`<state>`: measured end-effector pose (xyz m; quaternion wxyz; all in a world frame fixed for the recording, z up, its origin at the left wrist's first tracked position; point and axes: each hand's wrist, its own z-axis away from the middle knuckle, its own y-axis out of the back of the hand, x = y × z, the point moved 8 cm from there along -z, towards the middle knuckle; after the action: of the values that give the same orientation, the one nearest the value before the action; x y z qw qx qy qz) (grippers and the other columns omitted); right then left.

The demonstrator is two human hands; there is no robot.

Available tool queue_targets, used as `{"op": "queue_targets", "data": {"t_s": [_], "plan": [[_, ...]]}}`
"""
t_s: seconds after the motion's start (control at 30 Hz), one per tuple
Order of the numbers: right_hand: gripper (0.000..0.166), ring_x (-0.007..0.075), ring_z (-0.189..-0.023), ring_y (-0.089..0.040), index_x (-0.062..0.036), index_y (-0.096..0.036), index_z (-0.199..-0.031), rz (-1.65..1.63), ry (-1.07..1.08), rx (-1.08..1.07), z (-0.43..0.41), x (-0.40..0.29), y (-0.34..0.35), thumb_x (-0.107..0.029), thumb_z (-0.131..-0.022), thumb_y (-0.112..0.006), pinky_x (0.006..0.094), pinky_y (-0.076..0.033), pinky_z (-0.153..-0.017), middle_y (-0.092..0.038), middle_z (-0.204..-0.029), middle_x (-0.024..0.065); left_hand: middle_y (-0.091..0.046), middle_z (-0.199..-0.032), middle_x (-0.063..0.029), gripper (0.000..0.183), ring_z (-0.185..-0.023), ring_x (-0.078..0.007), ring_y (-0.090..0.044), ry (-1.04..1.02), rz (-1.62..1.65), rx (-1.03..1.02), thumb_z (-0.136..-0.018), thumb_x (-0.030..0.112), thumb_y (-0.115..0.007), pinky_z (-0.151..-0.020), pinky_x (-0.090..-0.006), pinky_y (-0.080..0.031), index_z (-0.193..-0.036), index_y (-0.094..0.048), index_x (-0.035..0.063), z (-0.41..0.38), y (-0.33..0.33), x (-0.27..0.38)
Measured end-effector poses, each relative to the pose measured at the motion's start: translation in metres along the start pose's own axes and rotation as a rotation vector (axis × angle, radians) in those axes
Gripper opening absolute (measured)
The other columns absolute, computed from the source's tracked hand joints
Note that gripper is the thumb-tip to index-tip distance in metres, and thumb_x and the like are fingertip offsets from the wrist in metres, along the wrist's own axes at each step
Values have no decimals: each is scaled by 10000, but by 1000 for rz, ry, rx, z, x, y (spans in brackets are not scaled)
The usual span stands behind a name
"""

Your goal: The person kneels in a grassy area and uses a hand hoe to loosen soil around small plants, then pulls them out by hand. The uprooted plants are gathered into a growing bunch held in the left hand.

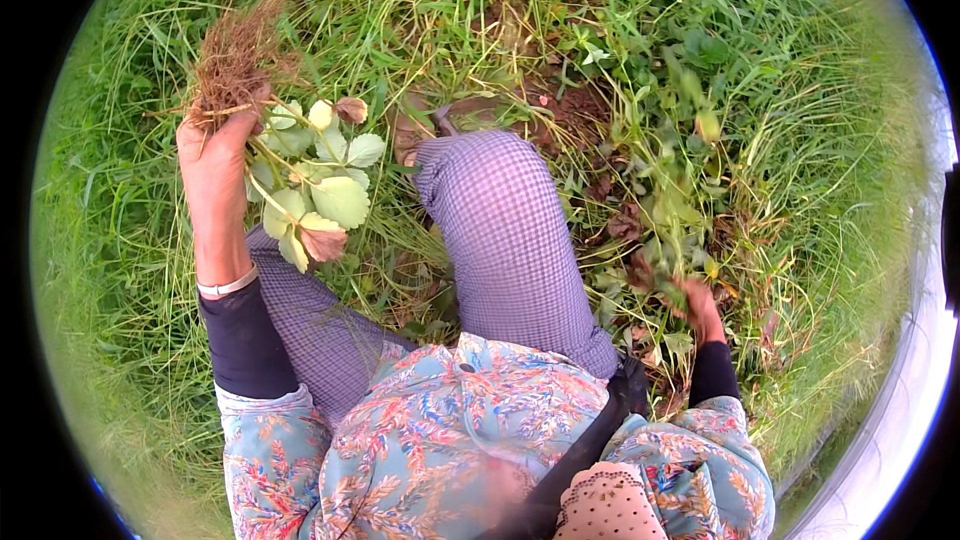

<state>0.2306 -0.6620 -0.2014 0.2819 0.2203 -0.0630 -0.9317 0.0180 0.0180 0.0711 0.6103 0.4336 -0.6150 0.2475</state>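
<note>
My left hand (225,142), raised at the upper left, is closed round the crowns of uprooted plants. Their brown fibrous roots (238,52) stick up above the fist, and toothed, pale green leaves (337,199), some with reddish tips, hang to its right. Low on the right, my right hand (699,304) has its fingers round the lower end of a blurred bunch of green stems and leaves (671,217). Whether that bunch has roots cannot be told.
Tall grass (112,187) surrounds me. Bare reddish soil (574,109) shows beyond my bent knee (495,172). Dry, wilted leaves (626,221) lie to the right of the knee. A pale sheet-like edge (911,382) curves along the far right.
</note>
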Motion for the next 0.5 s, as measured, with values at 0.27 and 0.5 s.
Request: {"op": "queue_targets", "data": {"t_s": [0.27,0.5], "plan": [[592,245,-742,-605,-122,-461,-1197,978,-37,-255,45,47,-10,-263,-669,-688,343,-512,-599,-622,-905,102,-593,-814,27,199,-652,-44,-455,10,75,-108,-754,45,-625,-589,-183,-350,-951,-605,37,-2,-8,-12],[312,265,-635,-601,-6,-560,-923,991,875,57,83,-231,-176,-244,-723,-590,382,-473,-639,-610,-700,141,-587,-807,28,198,-651,-42,-452,-26,38,-21,-749,34,-627,-584,-181,-348,-945,-599,34,3,11,-3]]}}
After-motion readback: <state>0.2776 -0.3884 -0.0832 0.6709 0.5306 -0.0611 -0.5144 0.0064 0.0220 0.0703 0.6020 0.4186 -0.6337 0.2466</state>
